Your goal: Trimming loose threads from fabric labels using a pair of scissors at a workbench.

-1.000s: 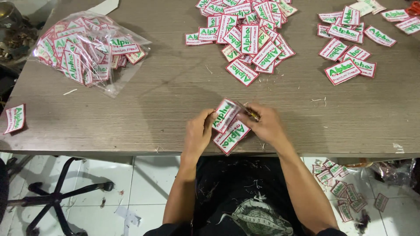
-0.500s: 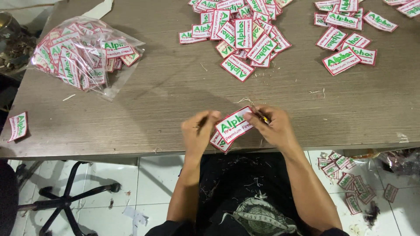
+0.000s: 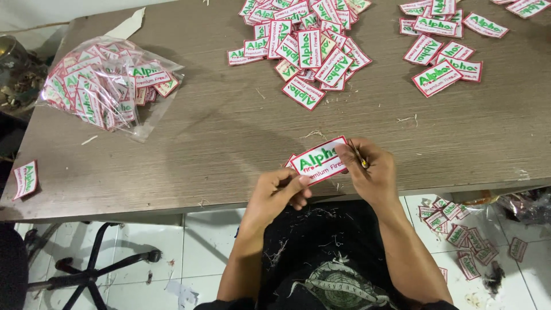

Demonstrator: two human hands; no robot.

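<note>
Patch [image 3: 319, 161], white with a red border and green lettering, is held over the near edge of the worktop [image 3: 229, 143]. Its lower left corner is pinched by the left hand [image 3: 279, 193]; its right end is gripped by the right hand [image 3: 371, 172], whose fingers are also closed on a small thin tool, too small to identify. The patch is judged light, thin and flexible yet fairly stiff, not fragile, and best held by the edges. A clear bag [image 3: 103, 86] stuffed with like patches lies at far left, a loose pile [image 3: 304, 46] at top centre, more patches [image 3: 442, 51] at top right, one [image 3: 26, 179] at the left edge, others on the floor [image 3: 459, 235].
</note>
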